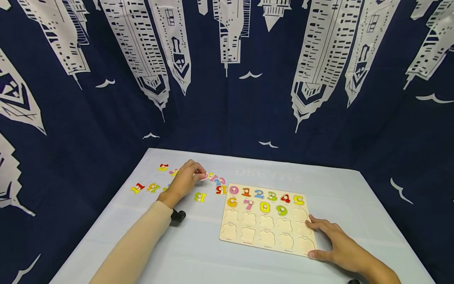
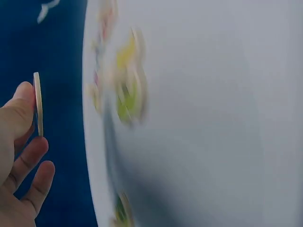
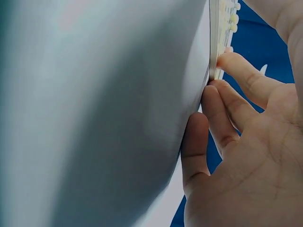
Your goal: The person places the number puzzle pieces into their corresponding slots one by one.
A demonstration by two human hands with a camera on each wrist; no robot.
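Above the table, left hand point(image 1: 184, 180) pinches upright number piece point(image 2: 38, 103).

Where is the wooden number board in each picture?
Head: the number board lies low and right of centre on the white table, with the right hand at its near right corner.
Left wrist: not in it.
Right wrist: only its thin edge shows, top right, fingertips touching it.
Shared landmark: the right hand against the board's edge.

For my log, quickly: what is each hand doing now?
Left hand: pinches a pink puzzle piece.
Right hand: open, fingers resting on the puzzle board edge.
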